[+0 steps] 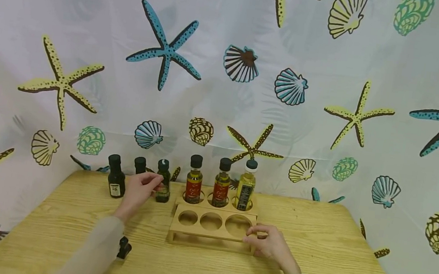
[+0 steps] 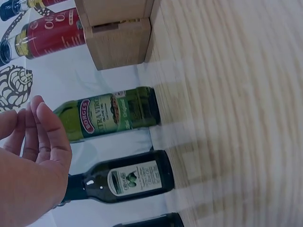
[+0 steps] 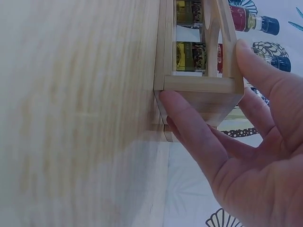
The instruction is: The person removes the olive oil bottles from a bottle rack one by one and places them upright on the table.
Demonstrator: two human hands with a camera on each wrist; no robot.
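My left hand [image 1: 139, 193] is raised beside a green olive oil bottle [image 1: 162, 187] with a dark cap, its fingers loosely bent near the bottle's upper part. In the left wrist view the fingers [image 2: 53, 130] overlap the bottle's neck end without visibly closing round it. Two darker bottles stand to the left; my hand partly hides the middle dark bottle [image 1: 140, 164]. My right hand [image 1: 273, 246] grips the right end of a two-tier wooden rack [image 1: 211, 235]. In the right wrist view, fingers touch the end panel [image 3: 203, 101] low down and at its upper edge.
Two red-labelled oil bottles [image 1: 194, 182] and a yellow oil bottle [image 1: 246, 187] stand in the rack's back holes. The front tier shows three round holes. Another dark bottle [image 1: 116, 179] stands far left on the wooden table [image 1: 315, 231]. A seashell-patterned curtain [image 1: 224, 101] hangs behind.
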